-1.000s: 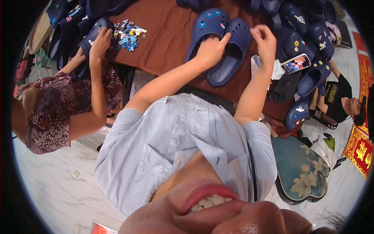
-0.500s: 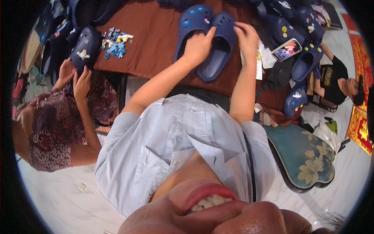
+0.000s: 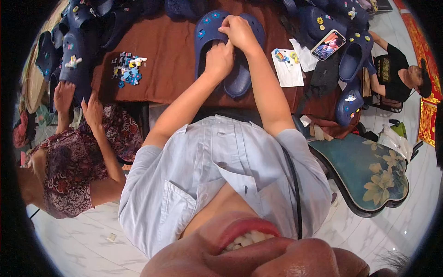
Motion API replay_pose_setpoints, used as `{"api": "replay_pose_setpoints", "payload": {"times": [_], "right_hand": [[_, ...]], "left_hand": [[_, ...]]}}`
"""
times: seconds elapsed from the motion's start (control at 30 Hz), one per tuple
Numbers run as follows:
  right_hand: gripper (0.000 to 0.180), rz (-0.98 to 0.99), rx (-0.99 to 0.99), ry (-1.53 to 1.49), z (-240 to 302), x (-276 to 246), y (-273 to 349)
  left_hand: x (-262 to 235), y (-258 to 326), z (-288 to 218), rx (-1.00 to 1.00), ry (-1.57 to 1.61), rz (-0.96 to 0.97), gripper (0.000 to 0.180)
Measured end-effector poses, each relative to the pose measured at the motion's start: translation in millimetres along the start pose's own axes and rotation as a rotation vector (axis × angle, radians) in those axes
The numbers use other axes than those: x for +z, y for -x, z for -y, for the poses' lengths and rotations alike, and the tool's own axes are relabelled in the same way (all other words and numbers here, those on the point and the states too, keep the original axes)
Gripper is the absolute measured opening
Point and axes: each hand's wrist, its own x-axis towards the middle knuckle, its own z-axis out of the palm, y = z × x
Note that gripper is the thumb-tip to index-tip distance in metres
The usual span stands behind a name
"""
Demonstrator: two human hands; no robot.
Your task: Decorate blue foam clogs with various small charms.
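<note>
A pair of navy clogs lies before me on the brown cloth, toes pointing away. The left clog [image 3: 199, 51] carries several blue flower charms on its upper. My left hand [image 3: 218, 61] reaches into its foot opening, with the fingertips hidden under the upper. Above it, my right hand [image 3: 240, 33] is bent over the inner side of that upper, thumb and fingers pinched together at the holes. Whatever they hold, if anything, is too small to see. Partly behind my right wrist sits the right clog [image 3: 237, 83].
Loose blue and white charms [image 3: 128, 69] lie left on the brown cloth [image 3: 161, 55]. White paper [image 3: 291, 76] with colourful charms and a phone [image 3: 329, 45] lie right. At left, a co-worker's hands [image 3: 64, 97] touch another clog [image 3: 76, 57]. A teal cushioned chair [image 3: 357, 171] stands right.
My right hand has moved left from the right clog's outer edge onto the left clog's upper, uncovering the paper with charms. The co-worker's clog has shifted left with their hands.
</note>
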Motion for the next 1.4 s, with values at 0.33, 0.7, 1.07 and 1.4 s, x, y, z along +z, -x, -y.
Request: {"api": "replay_pose_setpoints", "payload": {"times": [0.33,0.7,1.07,1.4], "right_hand": [[0.026,0.116,-0.031,-0.247,-1,-6,1],[0.018,-0.325,0.215,0.351,-127,-76,99],[0.02,-0.261,-0.164,0.018,-37,-54,13],[0.034,0.157,-0.515,0.253,-9,11,-36]], "left_hand": [[3,2,-1,-0.026,-0.047,-0.016,0.054],[-3,1,-11,-0.012,0.0,-0.005,0.055],[-1,5,-5,-0.022,0.037,-0.089,0.059],[0,8,-6,-0.036,0.063,-0.058,0.044]]}}
